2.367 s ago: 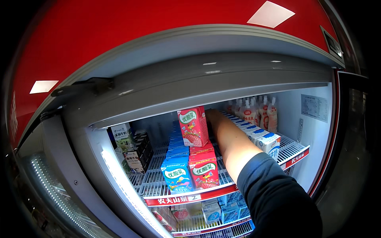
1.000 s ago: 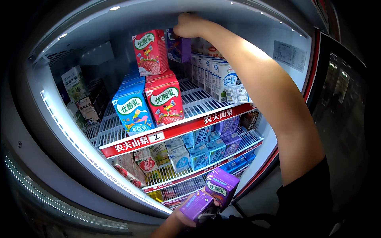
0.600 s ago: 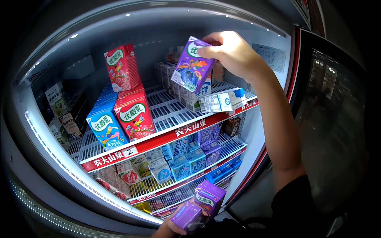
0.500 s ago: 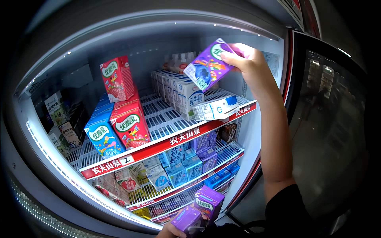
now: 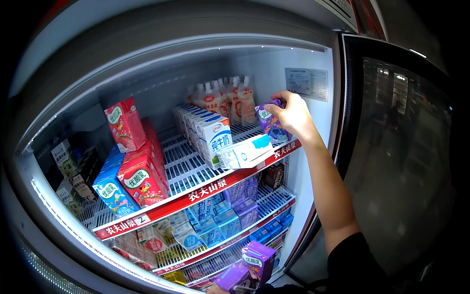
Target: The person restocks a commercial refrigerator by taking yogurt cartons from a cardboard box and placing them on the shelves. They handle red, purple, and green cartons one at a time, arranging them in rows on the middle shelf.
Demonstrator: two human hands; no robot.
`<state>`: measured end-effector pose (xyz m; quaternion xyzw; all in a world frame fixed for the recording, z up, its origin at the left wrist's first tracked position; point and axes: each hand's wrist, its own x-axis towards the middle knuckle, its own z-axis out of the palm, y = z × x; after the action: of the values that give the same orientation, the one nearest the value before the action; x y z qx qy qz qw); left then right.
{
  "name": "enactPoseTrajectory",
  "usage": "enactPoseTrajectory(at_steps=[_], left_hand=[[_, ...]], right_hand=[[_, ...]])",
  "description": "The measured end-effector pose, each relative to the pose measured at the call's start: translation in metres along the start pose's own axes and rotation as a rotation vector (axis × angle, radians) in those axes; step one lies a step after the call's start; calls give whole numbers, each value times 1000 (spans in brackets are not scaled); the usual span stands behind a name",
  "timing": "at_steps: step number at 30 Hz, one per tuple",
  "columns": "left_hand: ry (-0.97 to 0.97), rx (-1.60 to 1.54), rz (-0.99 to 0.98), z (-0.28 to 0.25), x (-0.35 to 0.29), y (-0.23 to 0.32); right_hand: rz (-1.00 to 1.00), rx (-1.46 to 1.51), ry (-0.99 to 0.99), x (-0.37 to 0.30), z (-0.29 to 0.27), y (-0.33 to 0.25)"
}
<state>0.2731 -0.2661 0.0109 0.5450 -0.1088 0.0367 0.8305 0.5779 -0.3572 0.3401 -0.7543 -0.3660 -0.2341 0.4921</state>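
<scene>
My right hand (image 5: 293, 115) is closed round the upper part of a purple drink carton (image 5: 270, 126). That carton is upright at the right end of the fridge's top shelf (image 5: 183, 195), close to the front edge. To its left a white milk carton (image 5: 246, 152) lies on its side across the shelf front. It lies before a row of upright white milk cartons (image 5: 214, 138). Low in the picture, my left hand (image 5: 217, 290) holds purple drink cartons: one lying (image 5: 234, 278) and one standing (image 5: 258, 260). Most of my left fingers are hidden.
Spouted pouches (image 5: 230, 100) stand behind the milk. Red cartons (image 5: 142, 177), with another red carton (image 5: 124, 126) stacked on them, and blue cartons (image 5: 115, 186) fill the left. Lower shelves hold more cartons (image 5: 210, 231). The open glass door (image 5: 391, 161) stands at right.
My right hand has lowered the purple carton from above the milk to the top shelf's right end, turning it upright. The view has shifted; my left hand still holds its cartons.
</scene>
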Motion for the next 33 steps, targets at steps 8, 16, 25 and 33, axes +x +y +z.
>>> enactPoseTrajectory(at_steps=[8,16,25,33], left_hand=[[55,-1,48,-5,6,-3],[181,73,125,-17,-18,8],[225,310,297,-22,-45,36],[277,600,501,16,-37,100]], right_hand=[[-58,145,133,-4,27,25],[-652,531,-96,-96,32,-4],[-444,406,-231,-53,51,-32],[-556,482,-20,-138,32,-40]])
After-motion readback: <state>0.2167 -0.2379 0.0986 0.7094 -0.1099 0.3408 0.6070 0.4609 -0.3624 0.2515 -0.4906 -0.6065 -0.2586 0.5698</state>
